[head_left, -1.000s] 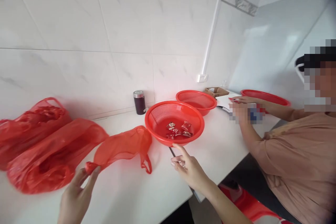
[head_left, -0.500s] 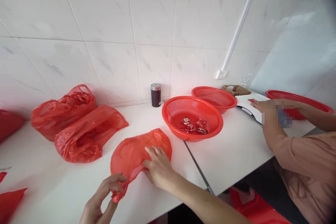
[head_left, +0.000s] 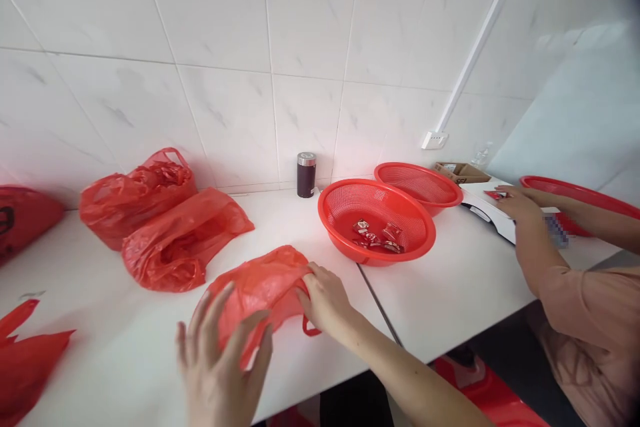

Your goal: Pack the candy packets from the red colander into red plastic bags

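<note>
A thin red plastic bag (head_left: 260, 280) lies puffed up on the white table in front of me. At its right end, my right hand (head_left: 327, 293) grips the bag's edge between thumb and fingers, and a handle loop hangs below. My left hand (head_left: 220, 353) is raised in front of the bag's near left side with fingers spread and nothing held. Just beyond the right hand, a red perforated basket (head_left: 325, 213) holds several small wrapped packets (head_left: 370, 233) at its bottom.
Left of the bag are a crumpled red bag (head_left: 175, 247) and a stuffed one (head_left: 125, 203). Near the wall stand a dark tumbler (head_left: 306, 177) and a second red basket (head_left: 420, 180). At right, a co-worker's hands rest over a white scale (head_left: 493, 217). A seam (head_left: 377, 303) crosses the tabletop.
My left hand has let go of the bag and spread its fingers. My right hand has shifted from the bag's middle to its right edge, closing on it. The view has turned slightly left.
</note>
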`<state>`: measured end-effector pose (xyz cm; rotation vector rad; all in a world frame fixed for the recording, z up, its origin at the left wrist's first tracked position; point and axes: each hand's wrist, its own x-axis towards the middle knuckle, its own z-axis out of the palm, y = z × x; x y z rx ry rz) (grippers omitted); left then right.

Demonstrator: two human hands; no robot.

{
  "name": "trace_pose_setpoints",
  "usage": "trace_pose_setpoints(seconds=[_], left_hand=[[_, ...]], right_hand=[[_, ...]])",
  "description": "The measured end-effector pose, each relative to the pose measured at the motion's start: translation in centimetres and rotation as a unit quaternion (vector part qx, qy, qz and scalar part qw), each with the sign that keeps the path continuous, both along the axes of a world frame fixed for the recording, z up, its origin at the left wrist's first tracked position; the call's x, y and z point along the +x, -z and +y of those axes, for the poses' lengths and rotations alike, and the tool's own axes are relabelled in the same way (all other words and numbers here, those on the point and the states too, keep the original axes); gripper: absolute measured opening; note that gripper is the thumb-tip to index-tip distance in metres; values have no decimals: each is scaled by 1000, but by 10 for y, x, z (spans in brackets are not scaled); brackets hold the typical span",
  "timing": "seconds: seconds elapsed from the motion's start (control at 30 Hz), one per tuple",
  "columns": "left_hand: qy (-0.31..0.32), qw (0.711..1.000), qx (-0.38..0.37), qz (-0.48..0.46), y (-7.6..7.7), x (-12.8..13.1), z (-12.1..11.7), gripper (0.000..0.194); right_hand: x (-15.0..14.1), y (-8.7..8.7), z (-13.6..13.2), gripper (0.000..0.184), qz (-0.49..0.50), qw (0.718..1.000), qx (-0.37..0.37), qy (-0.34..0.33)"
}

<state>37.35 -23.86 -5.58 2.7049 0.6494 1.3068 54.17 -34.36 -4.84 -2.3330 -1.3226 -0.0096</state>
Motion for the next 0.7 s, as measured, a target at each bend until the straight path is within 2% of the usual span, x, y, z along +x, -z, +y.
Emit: trace_pose_setpoints(seconds=[0.07, 0.17, 0.23, 0.3, 0.37, 0.43, 0.5, 0.6, 0.63, 0.7], left_hand=[[-25, 998, 14, 58, 4, 18, -16, 17], [-53, 987, 0, 155, 18, 30, -11, 26], [-70, 978, 7, 196, 27, 28, 8, 42], [-101, 971, -8, 215, 31, 18, 37, 60], [-126, 964, -69, 223, 30, 3, 70, 65], [-106, 951, -174, 234, 25, -15, 98, 62], [-63, 921, -308, 230, 16, -31, 112, 53], [33, 857, -466, 218, 3, -47, 104, 31], [81, 829, -513, 208, 0, -51, 96, 29], [178, 753, -617, 140, -1, -56, 80, 32]], right_hand=[[-12, 4, 1, 20, 9, 999, 9, -36], [-24, 4, -7, 50, 17, 997, 11, -72], [-25, -1, -16, 67, 19, 997, -21, -77], [-19, -9, -28, 80, 23, 994, -76, -76], [-5, -19, -40, 90, 19, 989, -130, -70], [14, -29, -51, 89, 4, 984, -170, -54], [32, -38, -58, 77, -7, 980, -196, -35], [51, -44, -61, 64, 5, 978, -207, -14], [55, -43, -61, 64, 14, 980, -199, -12], [58, -40, -59, 69, 32, 985, -170, -23]])
